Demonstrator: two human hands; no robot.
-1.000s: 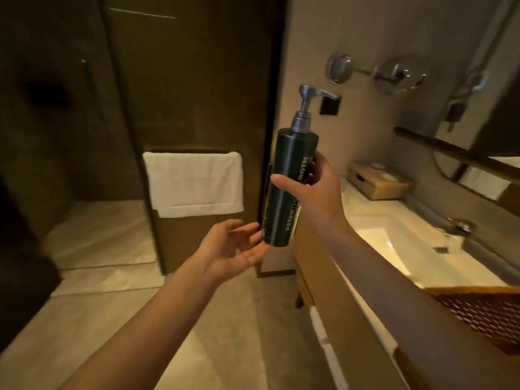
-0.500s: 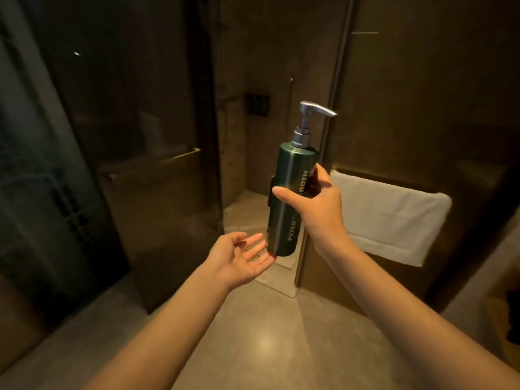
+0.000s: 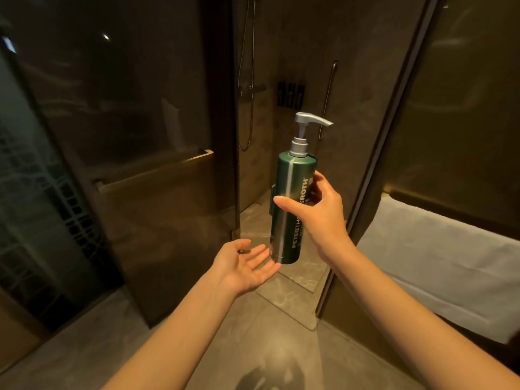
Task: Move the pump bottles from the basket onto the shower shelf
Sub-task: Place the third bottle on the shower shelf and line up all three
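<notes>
Right hand gripping green pump bottle upright mid-air at the shower doorway; left hand open, palm up beneath its base; smooth body, one-handed hold; likely to slip if jolted.

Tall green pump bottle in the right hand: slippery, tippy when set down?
Probably somewhat slippery: the tall green pump bottle shows a glossy streak down its side, and the right hand holds it with thumb and fingers only. Likely rigid; no denting under the grip. Tall and narrow with a silver pump head, so apt to tip; the open left hand waits under its base.
</notes>
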